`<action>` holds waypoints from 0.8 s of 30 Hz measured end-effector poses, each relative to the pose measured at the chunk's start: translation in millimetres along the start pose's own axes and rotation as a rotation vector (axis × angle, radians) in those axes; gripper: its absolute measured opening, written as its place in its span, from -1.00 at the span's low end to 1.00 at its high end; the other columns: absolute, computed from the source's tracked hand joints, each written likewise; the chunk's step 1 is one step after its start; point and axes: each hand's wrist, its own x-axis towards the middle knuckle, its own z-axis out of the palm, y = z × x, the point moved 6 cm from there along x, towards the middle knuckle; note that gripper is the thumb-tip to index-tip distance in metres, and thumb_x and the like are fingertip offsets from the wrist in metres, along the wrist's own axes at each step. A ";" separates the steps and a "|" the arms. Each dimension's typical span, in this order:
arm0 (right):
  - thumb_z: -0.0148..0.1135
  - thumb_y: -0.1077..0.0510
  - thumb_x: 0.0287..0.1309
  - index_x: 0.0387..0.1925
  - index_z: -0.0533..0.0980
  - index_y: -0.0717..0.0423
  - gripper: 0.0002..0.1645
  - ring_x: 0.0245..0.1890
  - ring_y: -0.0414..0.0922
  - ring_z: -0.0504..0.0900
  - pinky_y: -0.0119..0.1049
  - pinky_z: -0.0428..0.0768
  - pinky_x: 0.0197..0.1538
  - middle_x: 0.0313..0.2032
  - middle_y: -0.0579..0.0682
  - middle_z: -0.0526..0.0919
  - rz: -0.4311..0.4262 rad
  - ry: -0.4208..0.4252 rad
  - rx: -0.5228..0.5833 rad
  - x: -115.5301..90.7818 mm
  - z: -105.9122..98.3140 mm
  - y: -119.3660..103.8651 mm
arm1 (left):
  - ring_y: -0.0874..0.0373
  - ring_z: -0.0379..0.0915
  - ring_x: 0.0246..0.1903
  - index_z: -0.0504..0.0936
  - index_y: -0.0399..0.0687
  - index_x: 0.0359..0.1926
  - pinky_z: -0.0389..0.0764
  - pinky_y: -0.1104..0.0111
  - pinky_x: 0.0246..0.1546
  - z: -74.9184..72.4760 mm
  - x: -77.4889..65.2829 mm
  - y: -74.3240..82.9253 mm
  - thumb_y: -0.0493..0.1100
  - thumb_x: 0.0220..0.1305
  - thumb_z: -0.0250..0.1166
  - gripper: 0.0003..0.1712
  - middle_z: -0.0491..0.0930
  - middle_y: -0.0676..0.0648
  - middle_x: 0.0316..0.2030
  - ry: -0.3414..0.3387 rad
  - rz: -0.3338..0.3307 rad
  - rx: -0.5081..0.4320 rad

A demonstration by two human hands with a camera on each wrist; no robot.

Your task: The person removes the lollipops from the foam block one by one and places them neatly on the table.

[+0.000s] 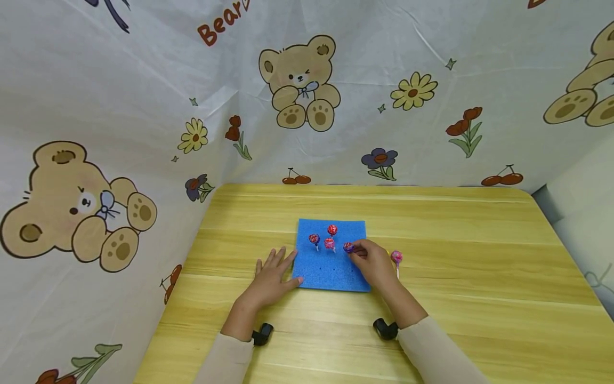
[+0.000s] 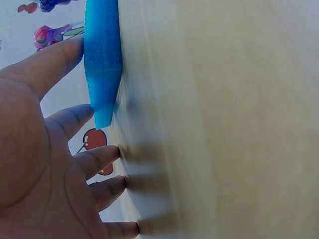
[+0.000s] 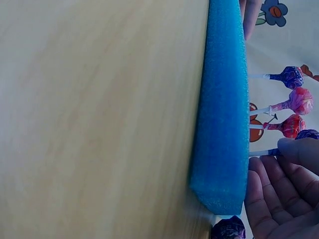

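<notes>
A blue foam block [image 1: 331, 280] lies flat on the wooden table. My left hand [image 1: 269, 277] is spread at its left side, with thumb and index finger touching the edge and the other fingertips at the tabletop. With thumb and fingers, my right hand [image 1: 376, 265] pinches a purple-wrapped lollipop [image 1: 348, 247] near the block's right side; in the right wrist view its white stick [image 3: 261, 153] reaches the foam's upper face. Standing in the foam are a purple lollipop [image 1: 314, 239], a red lollipop [image 1: 332, 230] and a pink lollipop [image 1: 329, 244]. Small dark holes mark the foam's front half.
Right of the block, a pink lollipop [image 1: 396, 257] lies on the table [image 1: 479, 266], a yellow bit beside it partly hidden by my right hand. A dark purple lollipop [image 3: 228, 228] shows past the foam's end. A bear-print cloth [image 1: 345, 144] hangs behind the table.
</notes>
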 end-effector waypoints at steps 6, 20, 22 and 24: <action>0.33 0.20 0.27 -0.08 0.65 0.19 -0.78 -0.13 -0.02 0.70 -0.07 0.71 0.03 -0.16 0.10 0.74 -0.005 0.004 0.001 0.4 -0.6 -0.5 | -0.18 -0.40 0.63 0.01 0.32 0.61 -0.37 -0.36 0.48 0.5 0.2 -0.3 0.33 0.39 0.18 -0.09 -0.13 -0.10 0.63 -0.004 0.002 0.005; 0.30 0.20 0.31 -0.07 0.63 0.19 -0.79 -0.11 -0.01 0.70 -0.07 0.71 0.05 -0.15 0.12 0.74 -0.012 0.008 0.046 0.6 -10.5 -8.7 | -0.22 -0.37 0.62 0.06 0.26 0.61 -0.35 -0.39 0.47 -0.2 0.7 0.5 0.30 0.39 0.20 -0.10 -0.10 -0.14 0.63 0.008 0.013 0.001; 0.30 0.20 0.31 -0.07 0.63 0.19 -0.79 -0.11 -0.01 0.71 -0.08 0.72 0.04 -0.15 0.12 0.74 -0.018 0.013 0.050 0.1 -13.1 -11.3 | -0.22 -0.37 0.62 0.05 0.27 0.61 -0.35 -0.38 0.47 -0.5 0.3 0.7 0.30 0.39 0.20 -0.10 -0.11 -0.14 0.63 0.003 0.009 0.003; 0.29 0.19 0.31 -0.06 0.63 0.19 -0.79 -0.11 -0.01 0.71 -0.08 0.72 0.03 -0.15 0.12 0.74 -0.019 0.017 0.053 -0.8 -15.2 -13.8 | -0.22 -0.37 0.62 0.06 0.26 0.61 -0.35 -0.39 0.47 -0.7 -0.2 1.1 0.29 0.39 0.21 -0.10 -0.10 -0.14 0.63 0.006 0.010 0.001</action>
